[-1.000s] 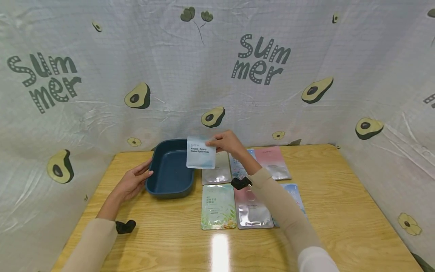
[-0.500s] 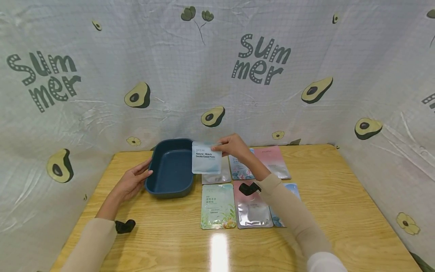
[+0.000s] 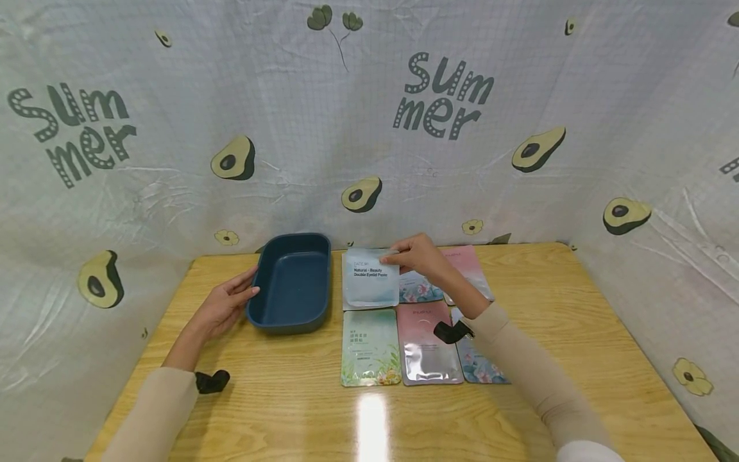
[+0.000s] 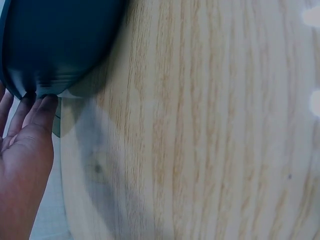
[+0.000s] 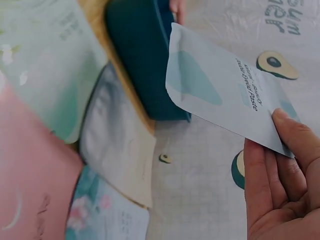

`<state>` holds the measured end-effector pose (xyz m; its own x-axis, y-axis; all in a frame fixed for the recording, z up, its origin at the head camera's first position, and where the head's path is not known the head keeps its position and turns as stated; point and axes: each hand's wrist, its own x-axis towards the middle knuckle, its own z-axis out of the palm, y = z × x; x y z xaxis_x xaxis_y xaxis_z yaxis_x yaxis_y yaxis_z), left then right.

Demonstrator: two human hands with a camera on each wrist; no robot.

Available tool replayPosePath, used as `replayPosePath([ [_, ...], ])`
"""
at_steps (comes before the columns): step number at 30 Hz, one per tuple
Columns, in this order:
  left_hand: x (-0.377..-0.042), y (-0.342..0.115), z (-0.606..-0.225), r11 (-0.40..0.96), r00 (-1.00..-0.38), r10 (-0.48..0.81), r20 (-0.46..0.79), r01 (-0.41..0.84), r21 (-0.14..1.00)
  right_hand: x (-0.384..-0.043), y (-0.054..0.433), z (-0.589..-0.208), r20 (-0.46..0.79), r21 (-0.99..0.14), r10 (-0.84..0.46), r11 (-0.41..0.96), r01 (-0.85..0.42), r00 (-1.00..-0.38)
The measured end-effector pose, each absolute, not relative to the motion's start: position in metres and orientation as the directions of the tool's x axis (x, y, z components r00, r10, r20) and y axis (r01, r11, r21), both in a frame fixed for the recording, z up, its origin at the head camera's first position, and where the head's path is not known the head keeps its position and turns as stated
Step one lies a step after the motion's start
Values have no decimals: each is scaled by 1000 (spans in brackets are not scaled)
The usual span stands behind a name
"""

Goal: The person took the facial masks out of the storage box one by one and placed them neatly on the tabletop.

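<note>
My right hand (image 3: 420,258) pinches a small pale blue sachet (image 3: 369,289), labelled double eyelid paste, by its upper right side. In the head view the sachet overlaps a silver and beige mask packet; the right wrist view shows that packet (image 5: 117,135) apart from it and below. My left hand (image 3: 224,309) lies against the left side of a dark blue bin (image 3: 294,327). Its fingertips (image 4: 47,102) touch the outer wall with the fingers fairly straight.
Several face mask packets lie flat in two rows right of the bin, among them a green one (image 3: 371,350), a pink and silver one (image 3: 430,346) and a blue floral one (image 3: 482,366). A printed white cloth (image 3: 288,128) hangs behind the wooden table (image 3: 277,398).
My right hand has carried the sachet right and slightly down, from beside the bin's right rim to over the beige packet. The left hand and bin have stayed put.
</note>
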<state>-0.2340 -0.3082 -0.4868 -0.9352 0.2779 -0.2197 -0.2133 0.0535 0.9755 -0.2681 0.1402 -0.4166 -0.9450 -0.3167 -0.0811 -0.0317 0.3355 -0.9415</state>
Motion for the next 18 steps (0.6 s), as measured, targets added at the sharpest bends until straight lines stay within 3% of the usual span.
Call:
replayPosePath([
  [9,-233,-308,-485,72,-934,285,-216,-204,976,-235,155,-419,-102,-928,-326,372,-29,-940],
  [18,-233,-306,-483,65,-935,280,-216,-206,976,-206,159,-432,-144,-950,-363,312,25,-920],
])
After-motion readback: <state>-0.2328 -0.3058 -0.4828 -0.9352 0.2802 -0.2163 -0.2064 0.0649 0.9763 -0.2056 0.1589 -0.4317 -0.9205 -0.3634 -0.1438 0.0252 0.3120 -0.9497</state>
